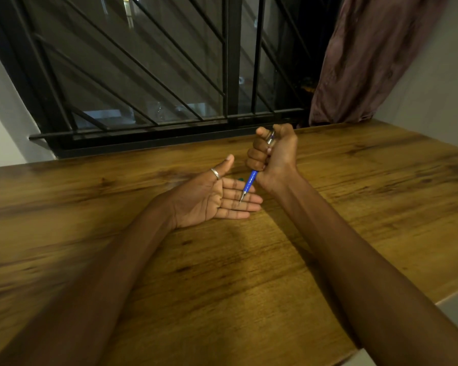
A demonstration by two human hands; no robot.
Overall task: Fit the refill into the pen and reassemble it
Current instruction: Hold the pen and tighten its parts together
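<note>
My right hand is closed in a fist around a blue pen, thumb at its silver top end. The pen points down and to the left, and its metal tip touches the fingers of my left hand. That hand lies palm up and flat on the wooden table, fingers apart, a ring on the thumb, holding nothing. A small green bit shows on the table just behind the left fingers; I cannot tell what it is.
A barred window runs along the table's far edge. A brown curtain hangs at the back right by a white wall. The table's right edge cuts diagonally at the lower right.
</note>
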